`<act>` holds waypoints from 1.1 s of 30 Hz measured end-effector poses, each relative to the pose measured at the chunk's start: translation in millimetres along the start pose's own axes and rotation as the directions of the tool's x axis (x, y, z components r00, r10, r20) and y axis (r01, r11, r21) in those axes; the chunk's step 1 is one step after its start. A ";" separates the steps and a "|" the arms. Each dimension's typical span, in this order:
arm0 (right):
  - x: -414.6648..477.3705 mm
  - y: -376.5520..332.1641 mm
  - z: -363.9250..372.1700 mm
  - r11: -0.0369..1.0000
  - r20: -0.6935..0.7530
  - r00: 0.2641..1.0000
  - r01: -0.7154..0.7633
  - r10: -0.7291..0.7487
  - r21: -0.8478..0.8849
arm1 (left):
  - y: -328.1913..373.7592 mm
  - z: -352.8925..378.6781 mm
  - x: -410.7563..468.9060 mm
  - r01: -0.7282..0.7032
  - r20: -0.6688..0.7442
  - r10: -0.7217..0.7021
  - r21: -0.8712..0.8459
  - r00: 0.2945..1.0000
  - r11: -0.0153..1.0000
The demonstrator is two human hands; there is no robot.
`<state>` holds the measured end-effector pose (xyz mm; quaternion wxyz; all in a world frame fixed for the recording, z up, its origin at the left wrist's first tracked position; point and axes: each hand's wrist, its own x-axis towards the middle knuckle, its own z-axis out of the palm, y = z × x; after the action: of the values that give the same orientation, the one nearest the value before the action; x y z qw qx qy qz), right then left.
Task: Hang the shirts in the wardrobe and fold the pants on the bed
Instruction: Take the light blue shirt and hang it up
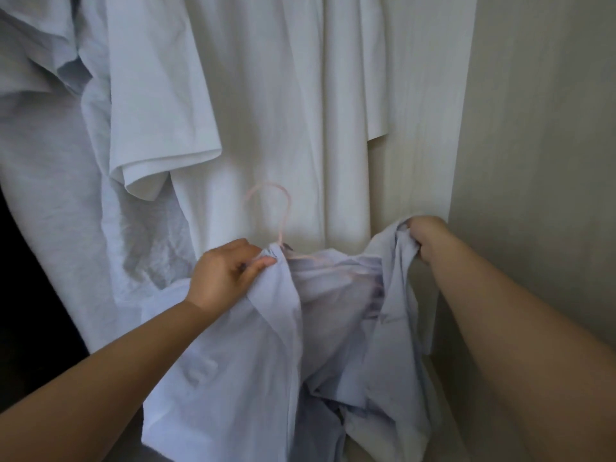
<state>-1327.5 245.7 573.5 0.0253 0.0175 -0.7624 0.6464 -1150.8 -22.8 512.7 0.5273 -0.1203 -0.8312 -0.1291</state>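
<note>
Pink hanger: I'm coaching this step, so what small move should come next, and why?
Probably pull the pale lilac shirt outward over the hanger on the right side. The right hand grips bunched fabric there, the left hand pinches fabric beside the hook, and the shirt hangs crumpled, not yet squared.

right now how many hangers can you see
1: a thin pink hanger, hook up between the left hand and right hand, arms inside the pale lilac shirt both hold. Others may be hidden above the frame.

ahead – hanging white shirt [266, 95] blocks | right – wardrobe wall [533, 128]
</note>
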 end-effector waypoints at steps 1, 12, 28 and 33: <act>-2.8 -10.7 0.3 0.999 -0.003 1.000 0.029 -0.029 0.023 | 3.8 3.1 -1.7 -0.080 0.053 0.077 0.060 0.996 0.995; -37.5 -34.5 2.2 0.770 0.352 0.899 0.414 -0.261 -0.485 | 21.0 42.0 18.5 0.590 -0.058 -0.598 -0.111 0.800 0.800; -65.7 -51.7 25.6 0.537 0.528 0.607 0.788 -0.594 -0.302 | 53.9 46.0 55.2 0.363 0.014 -0.393 -0.414 0.919 0.835; -59.9 -65.9 13.1 0.464 0.486 0.618 0.786 -0.618 -0.409 | 58.0 45.0 72.5 0.443 -0.070 -0.507 -0.393 0.859 0.805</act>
<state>-1264.0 221.6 632.6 0.1921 0.4113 -0.8398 0.2977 -1199.3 51.6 565.1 0.5158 0.0085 -0.7474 -0.4187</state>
